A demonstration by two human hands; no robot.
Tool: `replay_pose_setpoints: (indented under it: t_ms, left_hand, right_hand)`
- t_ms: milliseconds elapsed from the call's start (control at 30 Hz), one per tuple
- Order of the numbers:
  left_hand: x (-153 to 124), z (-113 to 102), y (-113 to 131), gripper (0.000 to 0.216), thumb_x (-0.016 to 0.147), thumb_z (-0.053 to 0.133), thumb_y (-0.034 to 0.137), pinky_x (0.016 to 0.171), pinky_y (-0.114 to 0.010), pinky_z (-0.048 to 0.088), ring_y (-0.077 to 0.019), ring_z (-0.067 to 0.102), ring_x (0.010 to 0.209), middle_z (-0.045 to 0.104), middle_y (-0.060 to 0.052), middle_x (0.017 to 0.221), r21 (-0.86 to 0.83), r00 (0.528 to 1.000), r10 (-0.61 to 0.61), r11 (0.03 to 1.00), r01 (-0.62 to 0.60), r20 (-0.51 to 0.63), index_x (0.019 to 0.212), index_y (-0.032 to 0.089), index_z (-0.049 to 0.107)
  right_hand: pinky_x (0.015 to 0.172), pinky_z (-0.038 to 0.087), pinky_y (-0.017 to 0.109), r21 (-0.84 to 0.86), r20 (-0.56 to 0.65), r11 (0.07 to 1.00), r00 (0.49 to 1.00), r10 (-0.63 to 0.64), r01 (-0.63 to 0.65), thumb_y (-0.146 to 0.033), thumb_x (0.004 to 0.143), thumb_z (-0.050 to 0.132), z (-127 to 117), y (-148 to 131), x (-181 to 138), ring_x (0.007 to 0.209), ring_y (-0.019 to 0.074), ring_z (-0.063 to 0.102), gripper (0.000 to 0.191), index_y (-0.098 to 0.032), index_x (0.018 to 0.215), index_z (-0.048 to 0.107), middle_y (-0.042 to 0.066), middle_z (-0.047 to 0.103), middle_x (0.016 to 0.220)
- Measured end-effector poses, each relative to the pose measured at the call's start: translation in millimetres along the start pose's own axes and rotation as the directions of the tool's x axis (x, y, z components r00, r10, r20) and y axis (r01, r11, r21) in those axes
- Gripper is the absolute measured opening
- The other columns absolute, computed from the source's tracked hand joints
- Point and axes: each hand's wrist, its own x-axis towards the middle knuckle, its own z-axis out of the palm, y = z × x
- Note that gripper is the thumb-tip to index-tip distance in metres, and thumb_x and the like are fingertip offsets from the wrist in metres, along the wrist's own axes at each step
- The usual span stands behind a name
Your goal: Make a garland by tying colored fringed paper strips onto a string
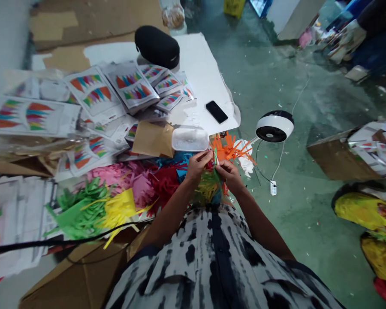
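My left hand (197,165) and my right hand (229,172) are close together at the table's near corner, fingers pinched. Between them runs a narrow green-and-white strip (215,157), and both hands grip it. Under the hands hang cut tissue fringes in yellow (208,189) and other colours, partly hidden by my wrists. Orange fringed paper (233,148) spreads out just beyond the right hand. A shallow white plastic tray (190,140) sits right behind the left hand. Dark red fringes (165,184) lie to the left of my left forearm.
Pink (137,178), green (83,208) and yellow fringed paper (119,210) lies at the left. Printed packets (131,86) crowd the table behind. A phone (216,111) and a black case (157,46) rest there too. A fan (274,126) stands at the right; a black cable (67,241) crosses lower left.
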Motion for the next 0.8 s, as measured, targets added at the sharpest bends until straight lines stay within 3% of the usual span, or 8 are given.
replay_pose_setpoints:
  t_ms: [133, 300, 500, 600, 800]
  left_hand:
    - [3, -4, -4, 0.051, 0.065, 0.092, 0.048, 0.077, -0.030, 0.054, -0.0168, 0.069, 0.079, 0.080, -0.007, 0.095, 0.011, 0.998, -0.052, 0.999, 0.052, 0.030, 0.103, 0.016, 0.083]
    - [0, -4, -1, 0.054, 0.064, 0.093, 0.051, 0.055, -0.024, 0.048, -0.0102, 0.061, 0.058, 0.077, -0.005, 0.082, -0.033, 0.982, -0.163, 0.985, 0.167, 0.100, 0.103, 0.015, 0.082]
    - [-1, -1, 3, 0.050, 0.064, 0.092, 0.050, 0.054, -0.025, 0.050, -0.0119, 0.064, 0.059, 0.074, -0.005, 0.078, -0.096, 0.970, -0.192, 0.974, 0.207, 0.149, 0.095, 0.014, 0.077]
    - [1, 0, 0, 0.045, 0.064, 0.090, 0.049, 0.054, -0.025, 0.050, -0.0110, 0.061, 0.057, 0.071, -0.002, 0.075, -0.058, 0.978, -0.162, 0.984, 0.170, 0.133, 0.091, 0.016, 0.073]
    - [-1, 9, -10, 0.037, 0.068, 0.085, 0.048, 0.055, -0.023, 0.042, -0.0100, 0.055, 0.057, 0.062, 0.003, 0.062, 0.133, 0.996, -0.066, 0.989, 0.058, 0.056, 0.076, 0.017, 0.066]
  right_hand:
    - [0.047, 0.022, 0.024, 0.010, 0.013, 0.999, 0.999, 0.038, -0.038, -0.057, 0.077, 0.083, 1, -2, -2, 0.050, 0.0081, 0.032, 0.041, -0.022, 0.080, 0.062, -0.007, 0.047, 0.060]
    - [0.046, 0.022, 0.023, 0.068, 0.029, 0.995, 0.997, 0.075, -0.077, -0.055, 0.076, 0.084, -2, 2, -3, 0.048, 0.0076, 0.031, 0.040, -0.023, 0.081, 0.062, -0.007, 0.046, 0.059]
    - [0.052, 0.041, 0.025, 0.091, 0.025, 0.993, 0.997, 0.078, -0.080, -0.056, 0.074, 0.084, -6, 7, -2, 0.055, 0.0117, 0.048, 0.041, -0.023, 0.084, 0.062, -0.003, 0.060, 0.071]
    - [0.053, 0.042, 0.025, 0.081, 0.003, 0.993, 0.996, 0.087, -0.087, -0.057, 0.073, 0.084, -6, 8, -2, 0.057, 0.0124, 0.049, 0.042, -0.024, 0.085, 0.061, -0.002, 0.060, 0.073]
    - [0.048, 0.030, 0.023, -0.011, -0.022, 1.000, 1.000, 0.012, -0.012, -0.059, 0.076, 0.082, -4, 10, 2, 0.049, 0.0091, 0.035, 0.042, -0.023, 0.081, 0.060, -0.007, 0.045, 0.060]
